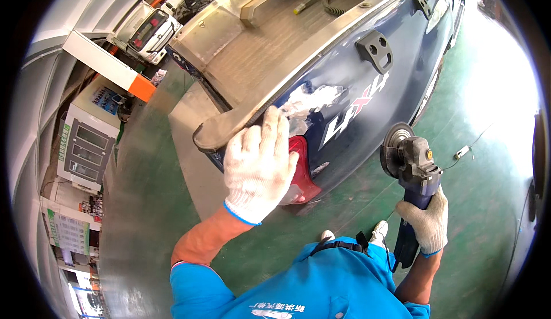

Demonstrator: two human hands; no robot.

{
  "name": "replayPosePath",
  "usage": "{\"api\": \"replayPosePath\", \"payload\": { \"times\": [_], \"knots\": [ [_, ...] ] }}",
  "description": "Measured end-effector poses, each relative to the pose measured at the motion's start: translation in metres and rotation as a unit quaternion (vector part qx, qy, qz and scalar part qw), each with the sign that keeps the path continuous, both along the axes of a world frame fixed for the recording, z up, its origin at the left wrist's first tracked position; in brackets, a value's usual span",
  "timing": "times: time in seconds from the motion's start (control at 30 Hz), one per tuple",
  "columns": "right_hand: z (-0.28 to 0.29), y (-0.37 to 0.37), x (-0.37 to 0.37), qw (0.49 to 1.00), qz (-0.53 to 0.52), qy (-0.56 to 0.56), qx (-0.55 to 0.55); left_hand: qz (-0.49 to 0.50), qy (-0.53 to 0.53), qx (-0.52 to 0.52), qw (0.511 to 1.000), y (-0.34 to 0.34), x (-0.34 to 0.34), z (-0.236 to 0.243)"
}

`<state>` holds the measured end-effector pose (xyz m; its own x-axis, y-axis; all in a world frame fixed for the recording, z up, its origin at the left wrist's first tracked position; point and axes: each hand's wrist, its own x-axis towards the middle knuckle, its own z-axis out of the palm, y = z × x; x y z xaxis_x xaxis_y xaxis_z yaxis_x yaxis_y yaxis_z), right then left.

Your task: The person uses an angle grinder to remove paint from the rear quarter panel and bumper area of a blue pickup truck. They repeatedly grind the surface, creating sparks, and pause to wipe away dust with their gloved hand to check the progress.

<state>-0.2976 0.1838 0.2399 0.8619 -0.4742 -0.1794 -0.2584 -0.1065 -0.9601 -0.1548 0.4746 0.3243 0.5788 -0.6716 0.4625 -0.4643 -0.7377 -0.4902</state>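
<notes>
Green shop floor [149, 204] runs under everything, with a white vehicle [146, 29] parked at the upper left of the frame and a pale cabinet [86, 147] at the far left. Center to upper right it's all dark blue pickup [396, 98], its bed curving down toward the middle. Got a ribbed hose [334, 3] lying in the bed near the top edge, and a black bracket [376, 53] on the side.

Left hand [257, 158], in a white knit glove, is laid over the rear corner, fingers stretched out and not gripping, right by the red tail light [307, 172]. Whitish patches [310, 98] show on the paint just above that. Right hand [431, 221], gloved too, is wrapped around the angle grinder [418, 167], right of center, disc end up, looks clear of the bodywork. Can't tell if the disc's spinning.
</notes>
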Motion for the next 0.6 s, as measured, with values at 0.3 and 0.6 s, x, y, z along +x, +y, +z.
{"api": "replayPosePath", "payload": {
  "times": [0.3, 0.6],
  "knots": [
    [0.03, 0.016, -0.004, 0.999, 0.007, -0.013, -0.029, -0.015, 0.032, -0.052, 0.998, 0.014, -0.016, 0.005],
    [0.069, 0.045, 0.021, 0.985, 0.104, -0.034, -0.137, -0.213, 0.044, -0.301, 0.929, 0.049, -0.024, -0.002]
  ]
}}
